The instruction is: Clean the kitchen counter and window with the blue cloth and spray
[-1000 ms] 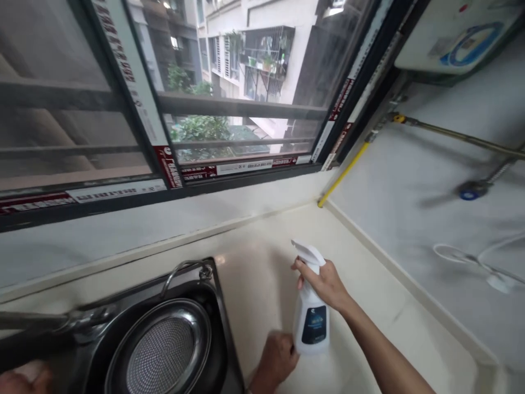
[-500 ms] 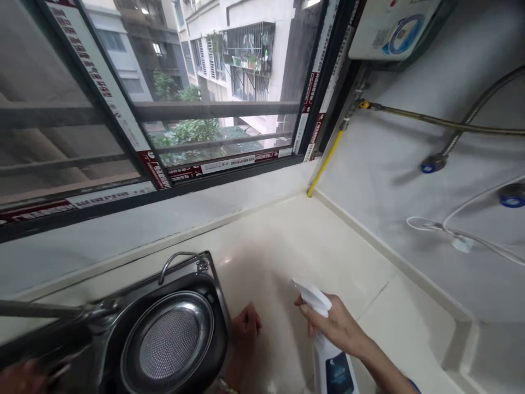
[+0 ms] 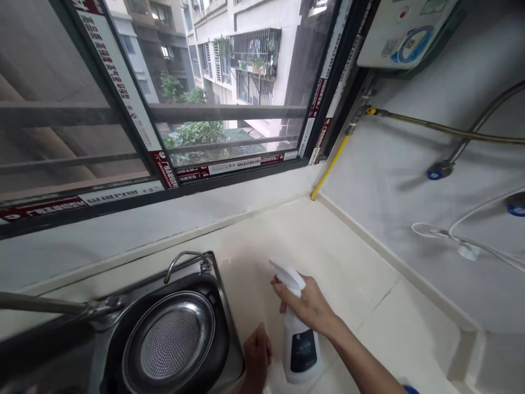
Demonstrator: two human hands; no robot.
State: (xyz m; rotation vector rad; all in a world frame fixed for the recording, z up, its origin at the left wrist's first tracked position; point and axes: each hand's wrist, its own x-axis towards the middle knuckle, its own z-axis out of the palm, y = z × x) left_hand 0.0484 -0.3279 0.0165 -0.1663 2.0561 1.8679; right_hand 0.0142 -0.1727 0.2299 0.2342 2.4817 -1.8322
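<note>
Right hand [image 3: 305, 303] gripped spray bottle [image 3: 301, 350] at neck; left hand [image 3: 257, 355], grip unclear, sat just beside sink [image 3: 219, 306] on counter [image 3: 328, 257].

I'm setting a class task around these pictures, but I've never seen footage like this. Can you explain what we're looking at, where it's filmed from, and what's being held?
There's no machine here, just a person's own two hands. All three pictures come from one camera worn on their head, looking forward and down. The right hand holds a white spray bottle by its neck, under the spray head. The left hand is beside the bottle, next to a metal sink with a round mesh strainer. Both are over a pale countertop below a window.
</note>
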